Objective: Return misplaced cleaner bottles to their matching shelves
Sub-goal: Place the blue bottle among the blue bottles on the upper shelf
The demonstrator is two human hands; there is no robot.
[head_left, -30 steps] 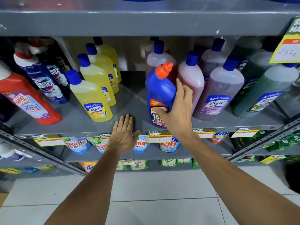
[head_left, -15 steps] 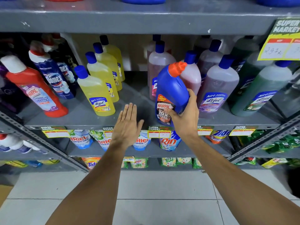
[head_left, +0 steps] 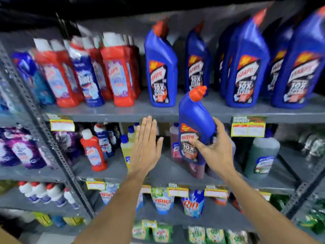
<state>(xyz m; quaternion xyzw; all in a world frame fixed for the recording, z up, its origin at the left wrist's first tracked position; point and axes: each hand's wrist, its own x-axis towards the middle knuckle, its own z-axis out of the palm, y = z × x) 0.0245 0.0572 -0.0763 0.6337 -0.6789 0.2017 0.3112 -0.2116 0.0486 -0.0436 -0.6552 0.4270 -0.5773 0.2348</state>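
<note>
My right hand (head_left: pixel 217 152) grips a blue Harpic bottle (head_left: pixel 195 120) with an orange-red cap, held upright in the air in front of the upper shelf's edge (head_left: pixel 123 113). On that shelf stand several matching blue Harpic bottles (head_left: pixel 161 67), with a gap between the first and the second. My left hand (head_left: pixel 146 145) is flat and open, fingers together, raised just left of the held bottle and touching nothing. Below, on the middle shelf, a red Harpic bottle (head_left: pixel 94 152) stands among other cleaners.
Red Harpic bottles (head_left: pixel 120 74) and a blue Domex bottle (head_left: pixel 88 80) fill the upper shelf's left side. Yellow (head_left: pixel 126 150), pink and green (head_left: pixel 262 155) Lizol bottles stand on the middle shelf. Detergent pouches (head_left: pixel 163 201) hang lower. A slanted metal upright (head_left: pixel 44 131) divides the racks.
My right hand has lifted the blue Harpic bottle off the middle shelf up to the upper shelf's level. My view has tilted upward, and my left hand has risen with it.
</note>
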